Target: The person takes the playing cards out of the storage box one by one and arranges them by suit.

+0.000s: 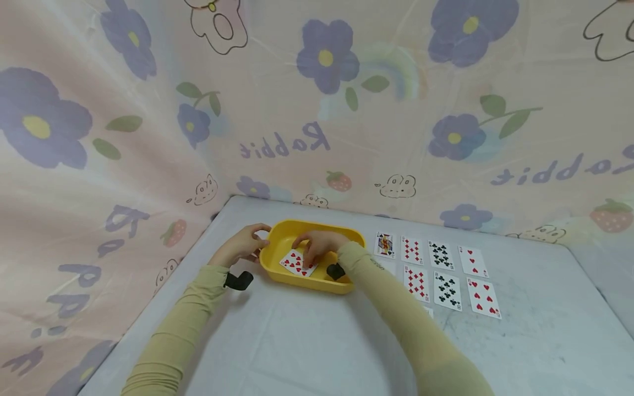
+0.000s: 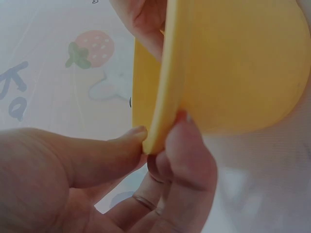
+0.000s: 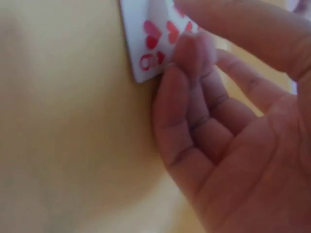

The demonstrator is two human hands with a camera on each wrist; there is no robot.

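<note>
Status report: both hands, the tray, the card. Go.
Left hand pinches yellow tray rim. Right hand fingers on heart card inside tray. Nothing blocking.

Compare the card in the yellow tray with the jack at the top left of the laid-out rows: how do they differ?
The card in the tray is a number card of red hearts; the jack is a face card. The tray card lies inside the yellow tray, skewed, with the right hand on it; the jack lies untouched on the table, squared with its rows. Both are face up.
</note>
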